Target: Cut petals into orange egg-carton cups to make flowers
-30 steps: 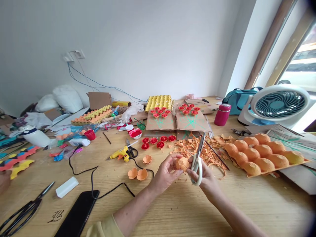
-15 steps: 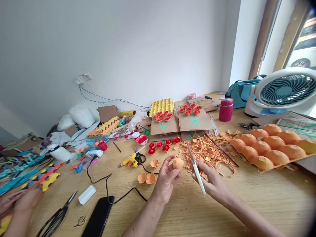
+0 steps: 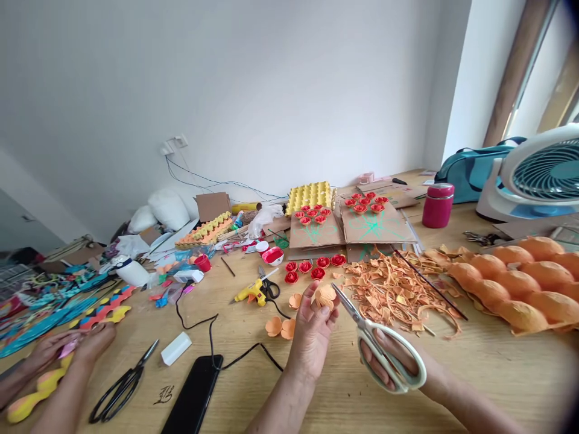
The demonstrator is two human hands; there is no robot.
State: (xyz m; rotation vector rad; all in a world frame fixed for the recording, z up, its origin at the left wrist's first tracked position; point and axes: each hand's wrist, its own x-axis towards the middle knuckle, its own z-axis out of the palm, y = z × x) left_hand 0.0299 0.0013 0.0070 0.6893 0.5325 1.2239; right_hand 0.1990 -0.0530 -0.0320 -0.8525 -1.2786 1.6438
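Note:
Between the thumb and fingers of my left hand (image 3: 312,331) is a small orange egg-carton cup (image 3: 324,296), its edge cut into petal shapes. My right hand (image 3: 389,358) has its fingers through the loops of white-handled scissors (image 3: 362,322). The scissor tips lie right beside the cup; whether they touch it I cannot tell. Orange petal cups (image 3: 280,327) rest on the table by my left wrist. Behind my hands, a heap of orange carton scraps (image 3: 393,289) spreads out, and several red paper flowers (image 3: 318,273) lie in rows.
A yellow glue gun (image 3: 253,292), black scissors (image 3: 122,386) and a phone (image 3: 192,395) lie to the left, with a black cable among them. An orange egg tray (image 3: 520,277) sits at right, near a pink flask (image 3: 438,205). Another person's hands (image 3: 93,343) work at far left.
My right hand has turned the scissors so their loops face me and their tips sit beside the cup. The cup has turned, showing its petals. The view has swung left.

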